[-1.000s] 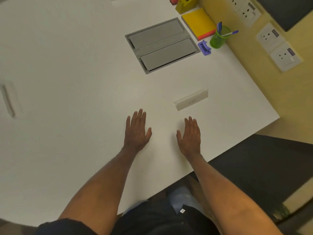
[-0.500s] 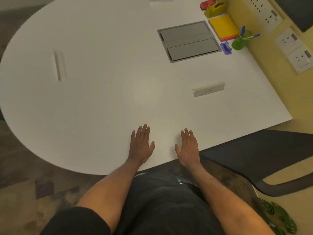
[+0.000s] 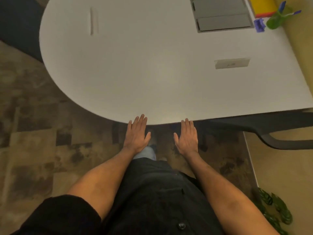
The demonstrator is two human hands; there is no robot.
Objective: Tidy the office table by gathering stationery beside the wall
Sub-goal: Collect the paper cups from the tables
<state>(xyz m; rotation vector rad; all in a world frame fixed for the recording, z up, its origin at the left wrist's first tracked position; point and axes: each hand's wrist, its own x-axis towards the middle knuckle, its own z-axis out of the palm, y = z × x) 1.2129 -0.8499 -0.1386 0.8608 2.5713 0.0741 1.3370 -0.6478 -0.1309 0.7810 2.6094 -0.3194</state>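
Note:
The stationery sits at the far right of the white table (image 3: 152, 73), beside the yellow wall: a yellow notepad (image 3: 261, 5) on a red one, a green pen cup (image 3: 275, 21) with blue pens, and a small blue stapler (image 3: 259, 25). My left hand (image 3: 137, 134) and my right hand (image 3: 187, 137) are flat with straight fingers, holding nothing. Both hover at the table's near edge, only their fingertips over it, far from the stationery.
A grey cable hatch (image 3: 220, 14) is set into the table near the stationery. Two white name cards lie on the table, one (image 3: 232, 63) at right and one (image 3: 94, 21) at left. A dark chair (image 3: 271, 131) stands at right, patterned carpet below.
Both hands have drawn back from the middle of the table to its near edge. The view has pulled away from the table, showing more floor and my body.

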